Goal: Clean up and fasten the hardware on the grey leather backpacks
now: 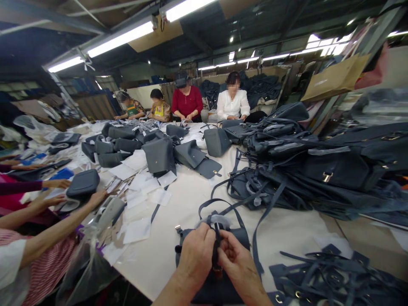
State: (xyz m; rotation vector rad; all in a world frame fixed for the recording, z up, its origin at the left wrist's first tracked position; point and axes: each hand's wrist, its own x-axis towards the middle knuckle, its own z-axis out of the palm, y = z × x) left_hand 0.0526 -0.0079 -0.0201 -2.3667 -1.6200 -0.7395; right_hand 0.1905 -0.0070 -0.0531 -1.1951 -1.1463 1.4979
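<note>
One strap (pixel 217 244), near-far, between left hand (pixel 195 255), right hand (pixel 237 261)

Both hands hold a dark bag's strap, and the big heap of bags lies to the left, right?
No. The head view shows the heap of bags to the right. The left hand and right hand do hold the strap of the dark bag.

Single head-worn view, looking forward and slightly down along long surface (pixel 191 191). Own left hand (pixel 196 255) and right hand (pixel 237 265) close at bottom centre. Seated workers (pixel 210 102) far at opposite end; ceiling lights (pixel 121 38) fill upper frame. Wide lens bends edges; right side blurred, perhaps by motion.
</note>
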